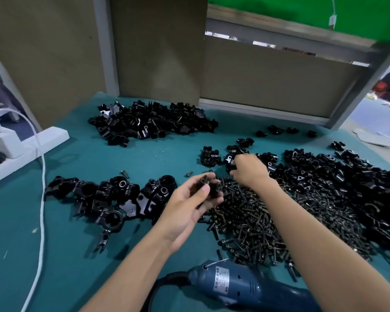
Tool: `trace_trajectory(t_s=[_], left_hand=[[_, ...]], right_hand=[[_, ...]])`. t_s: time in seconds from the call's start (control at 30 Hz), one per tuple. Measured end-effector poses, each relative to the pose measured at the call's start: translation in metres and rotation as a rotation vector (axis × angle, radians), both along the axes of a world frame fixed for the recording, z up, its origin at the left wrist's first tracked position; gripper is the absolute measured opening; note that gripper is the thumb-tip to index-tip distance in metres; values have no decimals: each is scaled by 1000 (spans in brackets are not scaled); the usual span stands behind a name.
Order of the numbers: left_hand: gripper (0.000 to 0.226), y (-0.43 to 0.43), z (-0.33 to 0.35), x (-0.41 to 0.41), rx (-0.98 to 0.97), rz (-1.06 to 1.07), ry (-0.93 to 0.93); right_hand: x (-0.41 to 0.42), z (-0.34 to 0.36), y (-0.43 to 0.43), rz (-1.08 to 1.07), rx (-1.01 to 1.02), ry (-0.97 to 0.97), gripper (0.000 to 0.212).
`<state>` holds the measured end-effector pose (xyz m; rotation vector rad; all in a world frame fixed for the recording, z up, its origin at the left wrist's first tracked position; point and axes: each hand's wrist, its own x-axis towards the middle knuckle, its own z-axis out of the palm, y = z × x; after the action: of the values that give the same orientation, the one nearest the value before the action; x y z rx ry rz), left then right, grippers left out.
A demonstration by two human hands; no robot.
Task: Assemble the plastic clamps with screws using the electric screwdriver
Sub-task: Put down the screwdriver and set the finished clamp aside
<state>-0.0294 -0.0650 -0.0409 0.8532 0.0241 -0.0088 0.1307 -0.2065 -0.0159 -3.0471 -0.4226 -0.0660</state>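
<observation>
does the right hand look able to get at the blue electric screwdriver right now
Probably, once emptied: the right hand is gripping a black plastic clamp piece farther out on the table, but the blue electric screwdriver lies uncovered near the body, just under that forearm.

Clamp-part pile [153,122] upper centre on table [77,244], assembled clamps [108,199] mid-left, screw heap [252,221] centre-right, second parts pile [347,188] right of it, electric screwdriver [245,287] bottom centre, power strip [20,145] far left, cord [42,199] down the left side.
</observation>
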Motion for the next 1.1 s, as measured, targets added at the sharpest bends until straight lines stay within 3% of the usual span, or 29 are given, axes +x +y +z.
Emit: trace_trajectory(t_s=[0.17,0.27,0.43,0.6,0.87,1.1], left_hand=[[33,3,3,2,-139,39,-45],[34,0,2,1,-158,46,-28],[35,0,1,-3,-80,35,-57],[39,-1,2,-4,-28,58,-59],[53,0,4,-6,2,129,-40],[58,-2,3,-8,-45,104,10]], right_hand=[[-45,28,4,113,577,61,32],[-86,43,6,231,737,64,23],[-120,36,9,263,721,21,21],[-127,25,12,260,874,-23,26],[-130,25,4,275,1037,61,35],[-136,24,2,292,928,-5,39]])
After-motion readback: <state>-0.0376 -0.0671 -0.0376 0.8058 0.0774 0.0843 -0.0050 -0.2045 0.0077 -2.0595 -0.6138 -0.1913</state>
